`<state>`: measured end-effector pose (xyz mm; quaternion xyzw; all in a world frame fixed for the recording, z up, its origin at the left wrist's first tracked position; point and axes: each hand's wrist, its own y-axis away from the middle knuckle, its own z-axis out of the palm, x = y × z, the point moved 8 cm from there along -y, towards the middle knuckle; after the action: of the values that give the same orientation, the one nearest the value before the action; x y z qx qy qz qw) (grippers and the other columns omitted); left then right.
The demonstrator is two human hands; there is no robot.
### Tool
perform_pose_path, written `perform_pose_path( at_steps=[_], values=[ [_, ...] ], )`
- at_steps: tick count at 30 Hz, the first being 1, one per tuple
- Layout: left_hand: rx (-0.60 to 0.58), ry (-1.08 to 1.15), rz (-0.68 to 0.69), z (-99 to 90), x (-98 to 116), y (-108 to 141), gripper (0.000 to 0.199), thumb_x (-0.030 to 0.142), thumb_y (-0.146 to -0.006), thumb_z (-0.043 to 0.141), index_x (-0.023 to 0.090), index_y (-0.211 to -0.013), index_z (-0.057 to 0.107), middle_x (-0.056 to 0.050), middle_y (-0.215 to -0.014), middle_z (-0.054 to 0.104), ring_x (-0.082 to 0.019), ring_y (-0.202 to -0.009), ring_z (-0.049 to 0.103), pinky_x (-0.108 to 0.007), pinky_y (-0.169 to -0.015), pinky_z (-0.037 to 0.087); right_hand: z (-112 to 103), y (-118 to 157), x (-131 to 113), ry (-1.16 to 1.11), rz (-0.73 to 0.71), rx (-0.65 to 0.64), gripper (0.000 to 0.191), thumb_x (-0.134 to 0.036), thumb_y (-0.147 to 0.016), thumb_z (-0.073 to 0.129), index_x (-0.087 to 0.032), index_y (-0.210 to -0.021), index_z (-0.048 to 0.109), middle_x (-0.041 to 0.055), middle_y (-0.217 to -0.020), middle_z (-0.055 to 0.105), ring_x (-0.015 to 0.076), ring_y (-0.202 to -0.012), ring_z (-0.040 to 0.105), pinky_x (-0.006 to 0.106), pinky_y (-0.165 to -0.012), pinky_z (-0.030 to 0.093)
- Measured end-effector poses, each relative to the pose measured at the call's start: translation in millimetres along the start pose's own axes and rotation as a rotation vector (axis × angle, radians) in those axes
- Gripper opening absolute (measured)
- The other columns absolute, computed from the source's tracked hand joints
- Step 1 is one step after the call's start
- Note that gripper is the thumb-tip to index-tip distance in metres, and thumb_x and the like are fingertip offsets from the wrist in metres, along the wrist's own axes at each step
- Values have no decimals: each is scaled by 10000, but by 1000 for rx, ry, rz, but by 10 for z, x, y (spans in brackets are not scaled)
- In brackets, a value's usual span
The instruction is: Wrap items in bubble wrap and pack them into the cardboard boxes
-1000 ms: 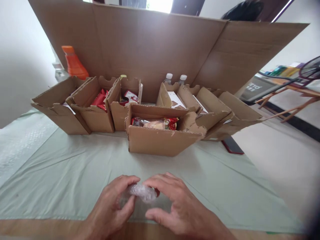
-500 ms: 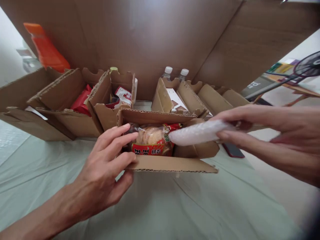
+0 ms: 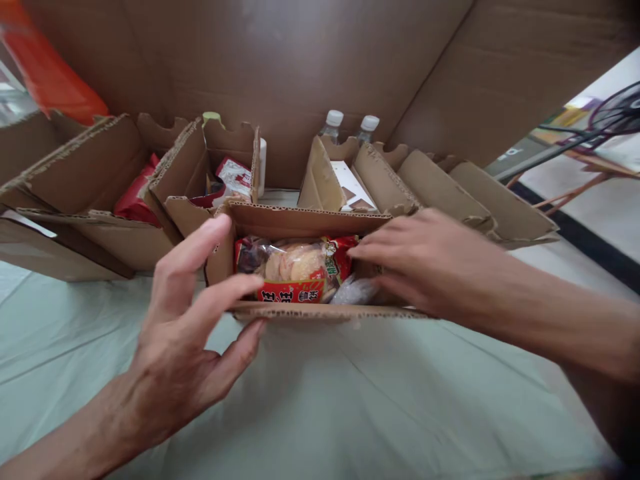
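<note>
A small open cardboard box [image 3: 310, 218] stands in front of me. Inside lies a clear-and-red bag of rice crackers [image 3: 300, 267], and a white bubble-wrapped piece [image 3: 356, 291] sits low at its right side. My left hand [image 3: 195, 313] has the box's left front corner between thumb and fingers, thumb outside the front wall, index finger raised by the left end. My right hand [image 3: 430, 263] reaches into the right end, fingers curved over the bubble-wrapped piece and near the bag's red end. Part of its grip is hidden.
Cardboard bins stand behind the box: one holds a red packet [image 3: 137, 193], another a red-and-white packet [image 3: 235, 180], another a white box [image 3: 353, 187]. Two white-capped bottles [image 3: 332, 123] and a tall cardboard panel [image 3: 280, 80] are farther back. A green cloth [image 3: 320, 400] lies underneath.
My right hand has lowered the bubble-wrapped piece into the box's right side. The front wall has come up from leaning outward. My left index finger has lifted away from the bag.
</note>
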<state>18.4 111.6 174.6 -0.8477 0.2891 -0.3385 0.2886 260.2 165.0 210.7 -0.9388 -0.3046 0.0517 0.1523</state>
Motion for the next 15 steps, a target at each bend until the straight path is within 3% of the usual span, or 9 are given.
perform_pose_path(
  at_steps=[1,3,5,8,11,13,15],
  values=[
    [60,23,-33,-61,-33,71,615,205,-812,741,348,-1379,550,21,-1671,308,-354,-1520,337,-595,-1241,341,-165,125,-24,31,-7,-8,247,-449,-960,590,-292,-1029,767,8,-974,777,227,-883,702,387,-765,500],
    [136,86,-136,-141,-145,259,833,265,-799,778,369,-1533,398,6,-1680,296,-361,-1533,310,-607,-1251,314,-534,476,120,55,221,183,284,-477,-975,588,-303,-1130,751,24,-1078,772,223,-907,705,363,-711,508],
    [89,160,-305,-78,-323,463,875,306,-832,753,372,-1586,315,-22,-1674,318,-362,-1524,329,-615,-1235,329,-556,876,286,-20,488,280,318,-539,-933,627,-303,-1100,760,40,-1038,776,220,-857,708,329,-613,503],
    [-69,292,-521,242,-532,660,851,369,-877,692,328,-1608,257,-86,-1666,329,-367,-1506,355,-632,-1207,341,95,1127,292,-346,628,117,504,-585,-842,666,-244,-1212,696,90,-1096,763,257,-875,710,360,-660,568],
    [-119,488,-587,579,-535,659,768,403,-866,668,246,-1543,342,-138,-1553,461,-360,-1420,459,-617,-1167,384,694,1091,118,-598,663,64,510,-576,-820,641,-200,-1165,657,110,-1095,750,266,-841,701,381,-661,584],
    [-98,592,-607,668,-444,710,712,402,-857,663,227,-1490,389,-135,-1474,528,-339,-1364,510,-567,-1134,435,818,1093,-36,-644,682,137,406,-550,-857,598,-195,-1042,668,90,-952,748,249,-765,683,357,-611,567],
    [-55,616,-656,575,-324,937,695,396,-851,675,240,-1473,405,-121,-1455,543,-330,-1371,507,-539,-1141,436,770,1167,-264,-625,668,218,328,-511,-903,586,-198,-948,673,80,-862,725,238,-732,672,331,-578,553]
  ],
)
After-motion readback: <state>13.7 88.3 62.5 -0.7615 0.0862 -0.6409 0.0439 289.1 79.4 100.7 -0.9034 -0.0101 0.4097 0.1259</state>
